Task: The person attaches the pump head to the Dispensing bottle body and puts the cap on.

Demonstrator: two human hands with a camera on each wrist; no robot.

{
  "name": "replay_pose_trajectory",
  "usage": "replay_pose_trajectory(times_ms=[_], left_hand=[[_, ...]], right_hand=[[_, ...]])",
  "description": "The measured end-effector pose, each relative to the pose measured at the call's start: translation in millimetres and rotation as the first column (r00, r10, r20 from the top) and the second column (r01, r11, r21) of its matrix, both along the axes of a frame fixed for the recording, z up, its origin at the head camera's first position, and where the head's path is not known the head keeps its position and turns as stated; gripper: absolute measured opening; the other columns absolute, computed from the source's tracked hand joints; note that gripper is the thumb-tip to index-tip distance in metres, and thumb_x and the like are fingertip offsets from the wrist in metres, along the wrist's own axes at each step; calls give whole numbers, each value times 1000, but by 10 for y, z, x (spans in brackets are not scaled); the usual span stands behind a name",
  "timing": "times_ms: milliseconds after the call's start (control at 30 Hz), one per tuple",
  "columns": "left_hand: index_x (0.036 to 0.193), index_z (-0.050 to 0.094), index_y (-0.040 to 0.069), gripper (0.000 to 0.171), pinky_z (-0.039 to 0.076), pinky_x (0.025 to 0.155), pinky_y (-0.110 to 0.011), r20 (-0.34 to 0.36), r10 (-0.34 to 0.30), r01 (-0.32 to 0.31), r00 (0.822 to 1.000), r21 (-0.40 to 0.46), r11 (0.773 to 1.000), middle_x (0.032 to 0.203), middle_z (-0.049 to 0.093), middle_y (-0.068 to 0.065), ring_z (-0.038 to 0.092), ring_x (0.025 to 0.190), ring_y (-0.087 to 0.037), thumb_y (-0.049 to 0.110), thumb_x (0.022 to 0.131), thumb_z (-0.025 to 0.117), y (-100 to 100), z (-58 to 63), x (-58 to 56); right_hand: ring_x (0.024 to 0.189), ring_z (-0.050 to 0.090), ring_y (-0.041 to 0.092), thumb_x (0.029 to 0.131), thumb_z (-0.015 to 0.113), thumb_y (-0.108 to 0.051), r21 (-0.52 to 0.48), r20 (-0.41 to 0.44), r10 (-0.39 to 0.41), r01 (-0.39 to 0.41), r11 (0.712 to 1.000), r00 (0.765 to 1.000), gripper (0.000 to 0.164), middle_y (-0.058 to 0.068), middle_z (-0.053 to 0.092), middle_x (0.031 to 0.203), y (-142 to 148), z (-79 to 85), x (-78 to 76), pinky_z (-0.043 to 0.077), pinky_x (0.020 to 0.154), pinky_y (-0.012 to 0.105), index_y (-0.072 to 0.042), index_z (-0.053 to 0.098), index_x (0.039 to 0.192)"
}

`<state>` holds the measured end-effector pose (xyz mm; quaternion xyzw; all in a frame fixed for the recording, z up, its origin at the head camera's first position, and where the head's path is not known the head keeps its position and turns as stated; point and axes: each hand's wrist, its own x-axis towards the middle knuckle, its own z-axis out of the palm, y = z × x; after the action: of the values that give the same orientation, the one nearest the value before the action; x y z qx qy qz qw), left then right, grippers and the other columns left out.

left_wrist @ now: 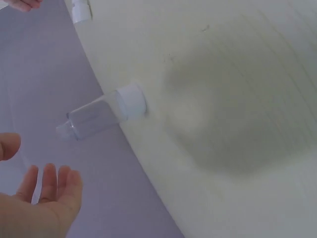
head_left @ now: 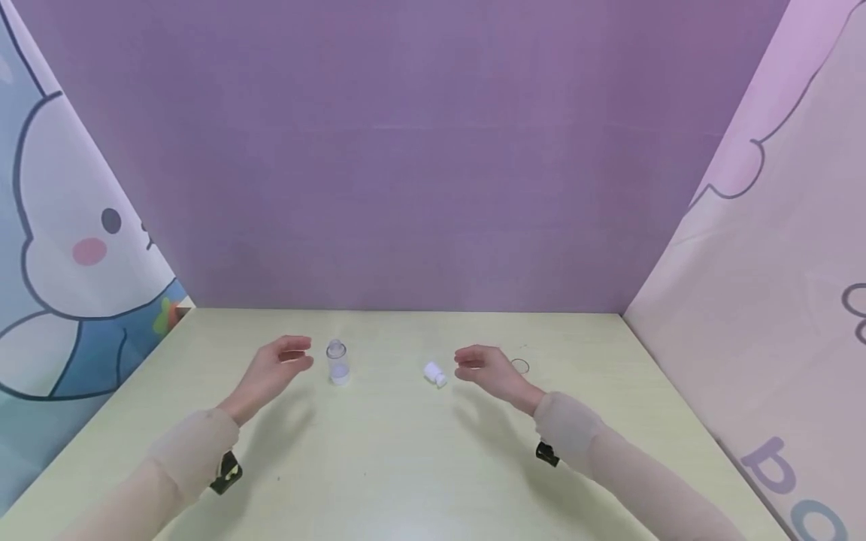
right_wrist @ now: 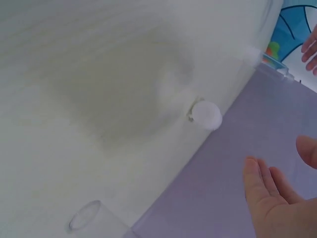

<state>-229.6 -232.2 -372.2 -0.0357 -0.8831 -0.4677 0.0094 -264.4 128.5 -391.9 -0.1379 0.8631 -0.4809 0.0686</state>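
Note:
A small clear bottle with a white base and a narrow clear neck stands upright on the table. My left hand is held in the air just left of it, fingers loosely bent, with nothing in its grasp. To the bottle's right lies a small white piece, which shows a round white end in the right wrist view. Close to its right side hovers my right hand, thumb and fingers apart around nothing. Behind that hand is a clear hollow cover, its round rim showing.
The pale table ends at a purple panel at the back. Printed cartoon sheets flank it, a blue and white one on the left and a pale one on the right. A dark wrist device sits under the left sleeve.

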Motion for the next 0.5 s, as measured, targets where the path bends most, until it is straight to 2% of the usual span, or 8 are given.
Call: replay_pose_trajectory(times_ms=[133, 300, 500], left_hand=[[137, 33, -3, 56, 37, 99, -49, 38, -35, 36, 999, -8, 999, 139, 36, -26, 36, 126, -42, 20, 91, 56, 19, -87, -56], [139, 30, -3, 62, 35, 100, -51, 81, -66, 66, 995, -8, 998, 141, 33, -26, 33, 128, -43, 22, 90, 58, 51, -216, -133], [139, 29, -4, 62, 30, 103, -53, 63, -83, 82, 995, 14, 996, 142, 32, -26, 31, 129, -45, 15, 88, 60, 92, -342, -223]], right_hand=[[111, 55, 31, 84, 63, -8, 1, 5, 31, -31, 1000, 999, 38, 18, 59, 120, -90, -54, -36, 47, 91, 38, 1, 55, 121], [112, 55, 32, 83, 64, -7, 16, 6, 36, -36, 999, 999, 42, 18, 58, 121, -152, -111, -84, 46, 92, 39, 3, 53, 122], [114, 53, 32, 82, 66, -6, 33, 40, 30, -31, 999, 999, 47, 19, 56, 123, -209, -210, -184, 43, 96, 41, 5, 50, 124]])
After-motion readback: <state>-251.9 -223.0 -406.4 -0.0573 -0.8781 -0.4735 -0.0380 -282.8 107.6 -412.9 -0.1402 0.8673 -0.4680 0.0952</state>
